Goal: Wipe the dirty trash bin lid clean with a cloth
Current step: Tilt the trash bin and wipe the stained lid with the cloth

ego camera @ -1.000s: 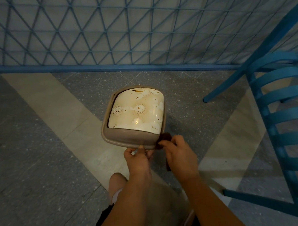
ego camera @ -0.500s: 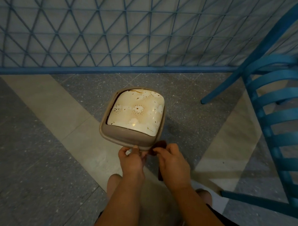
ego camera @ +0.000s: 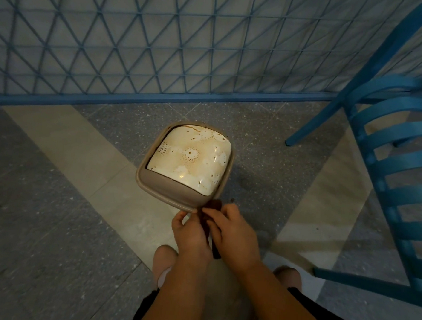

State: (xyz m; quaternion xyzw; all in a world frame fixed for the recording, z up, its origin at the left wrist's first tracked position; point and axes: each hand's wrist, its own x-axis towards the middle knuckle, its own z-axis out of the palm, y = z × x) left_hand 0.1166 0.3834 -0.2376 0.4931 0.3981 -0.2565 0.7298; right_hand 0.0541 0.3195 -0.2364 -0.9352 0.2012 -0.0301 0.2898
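Note:
A small beige trash bin [ego camera: 156, 189] stands on the floor in front of me. Its cream swing lid [ego camera: 189, 159] is covered with brown stains and speckled rings. Just below the bin's near rim, both hands are close together. My left hand [ego camera: 190, 233] and my right hand [ego camera: 233, 235] both pinch a dark brown cloth [ego camera: 211, 216] between them. Most of the cloth is hidden by the fingers; a strip of it hangs down between my wrists.
A blue slatted chair [ego camera: 391, 166] stands at the right, its legs reaching onto the floor. A blue lattice fence [ego camera: 161, 50] with a low rail runs across the back. The floor is grey and beige tile. My knees show at the bottom.
Both hands have come closer together under the bin's near edge, fingers working the cloth. The bin has stayed in place; the view shifted slightly.

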